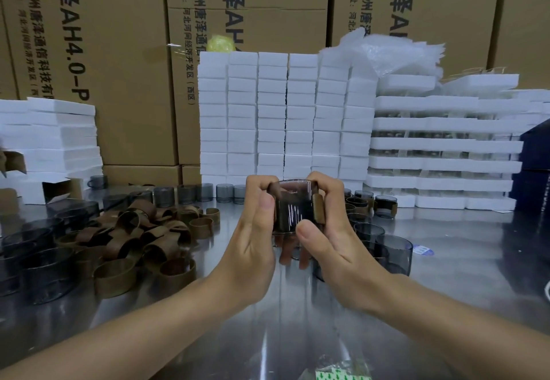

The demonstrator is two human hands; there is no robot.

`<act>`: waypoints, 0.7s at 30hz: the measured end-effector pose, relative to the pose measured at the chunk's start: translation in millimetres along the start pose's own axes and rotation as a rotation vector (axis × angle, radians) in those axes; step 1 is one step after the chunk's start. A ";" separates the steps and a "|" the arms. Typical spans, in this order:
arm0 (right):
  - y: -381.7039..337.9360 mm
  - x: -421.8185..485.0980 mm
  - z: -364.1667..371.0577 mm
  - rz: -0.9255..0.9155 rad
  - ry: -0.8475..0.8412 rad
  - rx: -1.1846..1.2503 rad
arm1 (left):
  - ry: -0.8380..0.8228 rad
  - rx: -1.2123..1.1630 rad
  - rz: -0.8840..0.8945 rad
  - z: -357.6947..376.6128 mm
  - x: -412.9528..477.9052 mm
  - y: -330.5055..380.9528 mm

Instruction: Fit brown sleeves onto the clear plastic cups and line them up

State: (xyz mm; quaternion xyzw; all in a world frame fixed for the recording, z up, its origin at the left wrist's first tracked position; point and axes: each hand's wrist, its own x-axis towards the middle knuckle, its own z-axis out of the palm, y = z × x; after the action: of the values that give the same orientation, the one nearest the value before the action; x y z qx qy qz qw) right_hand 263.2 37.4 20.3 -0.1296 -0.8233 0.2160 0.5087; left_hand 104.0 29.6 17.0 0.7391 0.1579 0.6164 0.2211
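A heap of loose brown band-shaped sleeves [143,239] lies at the left of the shiny steel table [446,290]. The left hand [253,242] and right hand [339,245] hold one smoky clear plastic cup [293,210] raised between them, fingers curled over its rim, thumbs pressing its near side. The fitting step looks underway: next the wrapped sleeve [318,210] needs seating squarely, then the cup joins the sleeved cups [385,201] at the right

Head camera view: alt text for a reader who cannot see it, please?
Left hand and right hand grip a clear cup with a brown sleeve above a metal table. Loose sleeves lie piled left; white foam stacks stand behind.
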 end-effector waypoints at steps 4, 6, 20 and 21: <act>-0.4 -0.5 -0.1 -0.018 0.004 -0.001 | 0.007 -0.003 0.016 1.2 -1.5 2.2; 0.7 -0.6 0.1 -0.019 -0.001 -0.009 | 0.015 0.011 0.029 1.1 -1.9 2.0; 9.9 6.1 -10.8 0.013 0.087 -0.320 | 0.013 -0.033 -0.155 -2.3 10.7 -3.2; 9.4 7.2 -13.1 0.020 0.114 -0.393 | 0.020 -0.045 -0.192 -2.8 11.3 -4.0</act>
State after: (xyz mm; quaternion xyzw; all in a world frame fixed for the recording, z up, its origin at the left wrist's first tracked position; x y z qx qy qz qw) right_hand 271.6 51.7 26.4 -0.2469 -0.8180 0.0484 0.5173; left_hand 103.5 39.1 24.8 0.7093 0.2163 0.6030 0.2942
